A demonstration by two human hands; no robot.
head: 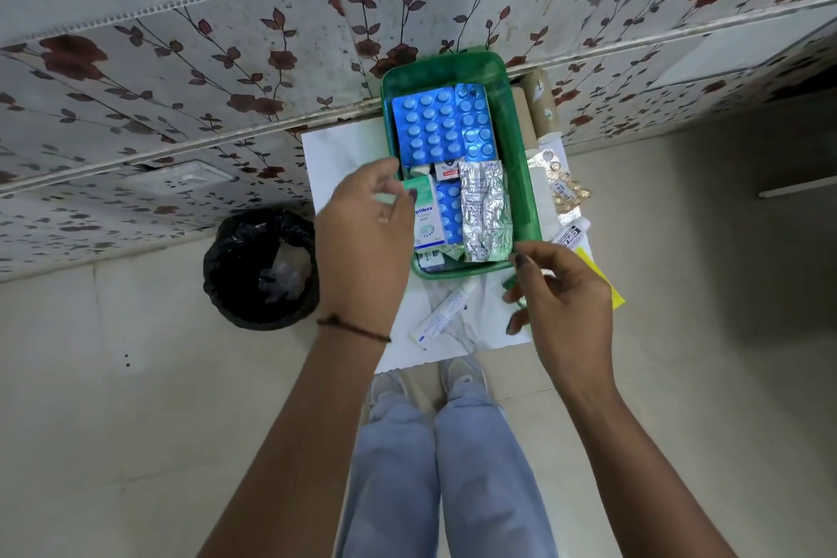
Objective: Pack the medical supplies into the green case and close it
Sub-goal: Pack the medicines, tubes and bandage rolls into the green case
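1. Left hand (362,240): over the case's left edge, fingers loosely curled, tips on the green box (423,213); whether it pinches it, cannot tell.
2. Right hand (561,299): at the case's near right corner, fingers half curled around something green, blurred.
3. Case (521,177): green, lid off, on the white table (344,159); holds blue blister packs (430,127) and a foil strip (484,213).
4. Tube (441,315): on the table, just before the case.
5. Bin (260,267): black-lined, left of the table.
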